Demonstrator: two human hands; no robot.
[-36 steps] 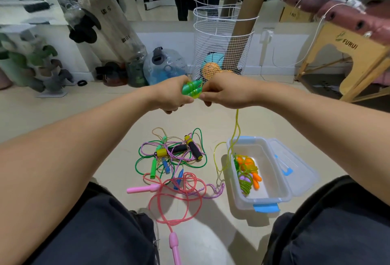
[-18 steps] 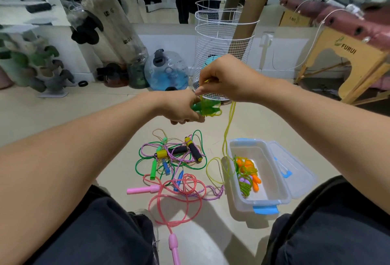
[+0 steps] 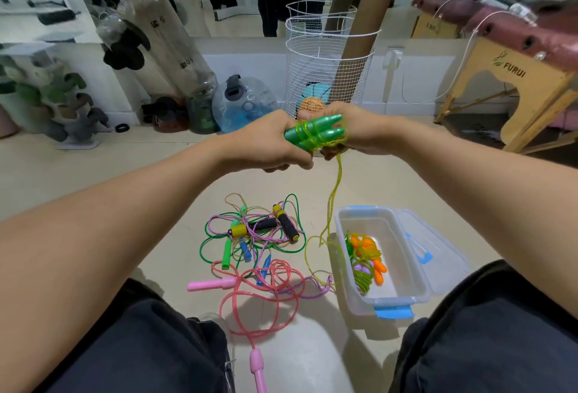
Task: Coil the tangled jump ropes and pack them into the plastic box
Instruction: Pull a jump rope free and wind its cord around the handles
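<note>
Jump rope handles (image 3: 314, 132), cord-wrapped, between both hands' fingers (image 3: 300, 161)

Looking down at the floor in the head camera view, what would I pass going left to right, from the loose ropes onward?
Pink jump-rope handle → tangled pile of green, purple and pink ropes → trailing yellow-green cord → clear plastic box with blue latches.

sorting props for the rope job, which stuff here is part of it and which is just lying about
Job: green handles held by left hand and right hand, yellow-green rope, tangled ropes, pink rope, plastic box.
Lying about: wire basket, cardboard tubes, water bag.
</note>
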